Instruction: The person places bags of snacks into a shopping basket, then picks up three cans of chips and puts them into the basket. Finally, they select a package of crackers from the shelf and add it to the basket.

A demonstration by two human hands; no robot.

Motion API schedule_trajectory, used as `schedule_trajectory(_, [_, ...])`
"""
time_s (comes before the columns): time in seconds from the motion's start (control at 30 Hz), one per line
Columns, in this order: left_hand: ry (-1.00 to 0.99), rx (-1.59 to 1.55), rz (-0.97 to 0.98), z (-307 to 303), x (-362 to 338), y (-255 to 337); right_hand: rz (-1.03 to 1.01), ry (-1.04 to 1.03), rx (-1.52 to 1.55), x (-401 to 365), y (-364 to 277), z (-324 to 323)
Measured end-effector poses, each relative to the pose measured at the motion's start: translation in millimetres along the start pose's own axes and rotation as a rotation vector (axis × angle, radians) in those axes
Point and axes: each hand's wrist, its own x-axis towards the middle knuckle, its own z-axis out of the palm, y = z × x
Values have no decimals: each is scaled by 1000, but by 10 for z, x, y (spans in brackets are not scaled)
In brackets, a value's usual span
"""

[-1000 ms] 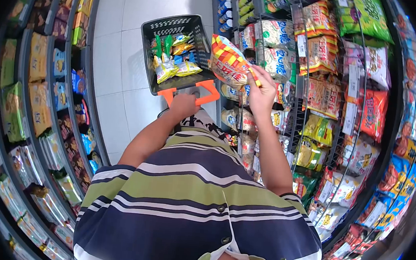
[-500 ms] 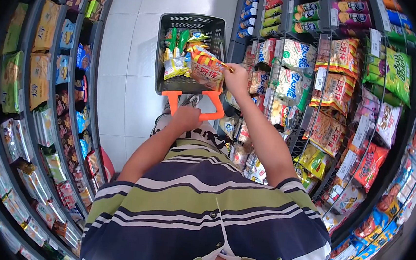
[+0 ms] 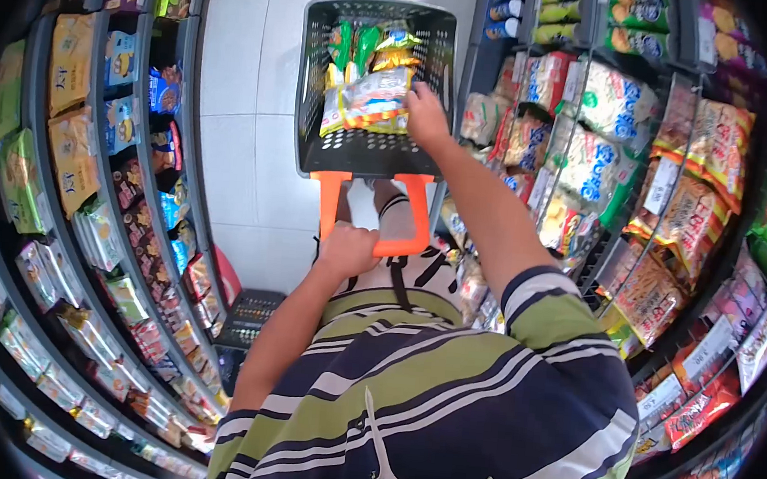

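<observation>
My left hand [image 3: 348, 250] is wrapped around the orange handle [image 3: 417, 215] of a dark perforated shopping basket [image 3: 367, 160]. Inside the basket, my right hand [image 3: 426, 117] has its closed fingers at the right end of a silver snack bag [image 3: 379, 95] with yellow edges. The fingertips are partly hidden against that bag, which lies across the other packets. Behind it are green packets [image 3: 354, 46] and a small yellow-gold packet [image 3: 396, 59].
Shelves of snack bags [image 3: 601, 167] and canisters [image 3: 559, 10] rise close on the right. On the left, shelves hold yellow packets [image 3: 73, 157] and blue packets [image 3: 122, 124]. Pale floor tiles [image 3: 232, 164] run between them. Another dark basket [image 3: 251, 319] stands behind on the left.
My right hand has lowered the snack bag from the basket's right side onto the other packets, and its red-and-yellow face no longer shows. The left hand still grips the handle.
</observation>
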Motion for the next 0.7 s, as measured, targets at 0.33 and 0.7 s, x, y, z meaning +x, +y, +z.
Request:
schedule_trajectory(0.33, [-165,68,-89,-238,4,10,192,-630,-5,-890,235,-155])
schedule_trajectory(0.7, [-78,67,-153,-340,287,302,289,-678,49,-1524,291,-506])
